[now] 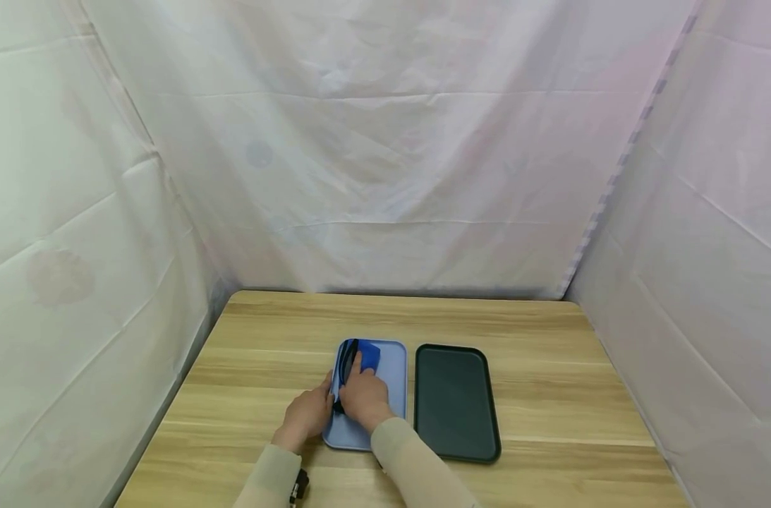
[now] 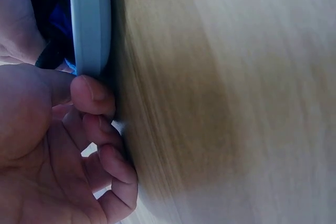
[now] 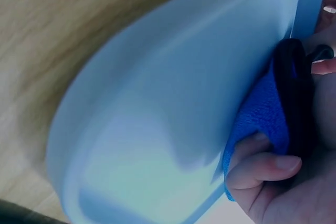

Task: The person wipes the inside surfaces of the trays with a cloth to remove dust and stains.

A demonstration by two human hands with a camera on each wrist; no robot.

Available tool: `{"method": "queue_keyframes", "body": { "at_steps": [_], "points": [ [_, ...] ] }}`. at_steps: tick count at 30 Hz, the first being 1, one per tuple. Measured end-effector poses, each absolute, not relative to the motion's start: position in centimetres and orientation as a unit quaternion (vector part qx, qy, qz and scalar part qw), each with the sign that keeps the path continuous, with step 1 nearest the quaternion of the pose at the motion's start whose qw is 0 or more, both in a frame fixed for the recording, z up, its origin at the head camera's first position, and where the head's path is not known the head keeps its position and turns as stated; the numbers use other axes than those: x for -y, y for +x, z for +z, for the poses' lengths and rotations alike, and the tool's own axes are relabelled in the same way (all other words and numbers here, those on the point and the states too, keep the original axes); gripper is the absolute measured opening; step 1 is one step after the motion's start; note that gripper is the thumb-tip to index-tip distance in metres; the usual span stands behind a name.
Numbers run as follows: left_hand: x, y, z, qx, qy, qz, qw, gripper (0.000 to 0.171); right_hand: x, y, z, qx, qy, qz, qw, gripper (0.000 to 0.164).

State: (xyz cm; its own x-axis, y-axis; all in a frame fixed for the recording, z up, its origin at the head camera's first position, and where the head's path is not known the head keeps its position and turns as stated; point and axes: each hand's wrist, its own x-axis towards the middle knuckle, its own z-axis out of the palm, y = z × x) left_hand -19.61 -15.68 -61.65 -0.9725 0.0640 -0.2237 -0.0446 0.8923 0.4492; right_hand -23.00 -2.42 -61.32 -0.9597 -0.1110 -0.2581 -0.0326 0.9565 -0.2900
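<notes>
The left hand [image 1: 306,412] touches the left rim of a pale-blue rectangular tray [image 1: 395,381]; whether it pinches, I cannot tell. There, blue-and-black fabric [image 1: 371,355] lies beneath the right hand [image 1: 366,398], gripped by curled fingers, index extended.

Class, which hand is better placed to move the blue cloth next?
Probably the right hand: its fingers are on the blue cloth, while the left hand is at the rim of the light-blue tray.

Table [image 1: 550,395]: pale wood grain — rounded far corners
Blue tray [image 1: 395,374]: lies flat, left
Dark tray [image 1: 455,402]: just beside it — right
</notes>
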Motion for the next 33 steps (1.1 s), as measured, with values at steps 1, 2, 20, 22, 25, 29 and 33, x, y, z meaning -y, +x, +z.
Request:
{"method": "queue_keyframes", "body": {
  "at_steps": [1,2,20,22,25,29,33],
  "points": [
    [15.7,-19.6,-61.7,-0.965,0.005,0.233,0.118,0.054,2.5,-22.9,-61.3,-0.98,-0.034,-0.142,0.136,0.086],
    [15.6,-19.6,-61.7,-0.965,0.005,0.234,0.119,0.054,2.6,-22.8,-61.3,-0.98,-0.032,-0.143,0.134,0.086],
    [15.8,-19.7,-61.8,-0.964,0.01,0.233,0.125,0.055,3.2,-21.2,-61.3,-0.986,-0.027,-0.107,0.122,0.088],
    [15.9,-19.6,-61.8,-0.965,0.011,0.232,0.124,0.055,3.2,-20.9,-61.2,-0.987,-0.028,-0.102,0.121,0.087],
    [15.9,-19.5,-61.6,-0.966,0.017,0.231,0.116,0.055,3.2,-20.4,-61.0,-0.988,-0.035,-0.094,0.116,0.085],
    [15.9,-19.3,-61.5,-0.968,0.024,0.228,0.105,0.054,3.2,-19.7,-60.9,-0.99,-0.046,-0.084,0.106,0.084],
    [15.9,-19.2,-61.5,-0.967,0.028,0.231,0.104,0.054,3.2,-19.1,-60.9,-0.99,-0.052,-0.075,0.104,0.085]
  ]
}}
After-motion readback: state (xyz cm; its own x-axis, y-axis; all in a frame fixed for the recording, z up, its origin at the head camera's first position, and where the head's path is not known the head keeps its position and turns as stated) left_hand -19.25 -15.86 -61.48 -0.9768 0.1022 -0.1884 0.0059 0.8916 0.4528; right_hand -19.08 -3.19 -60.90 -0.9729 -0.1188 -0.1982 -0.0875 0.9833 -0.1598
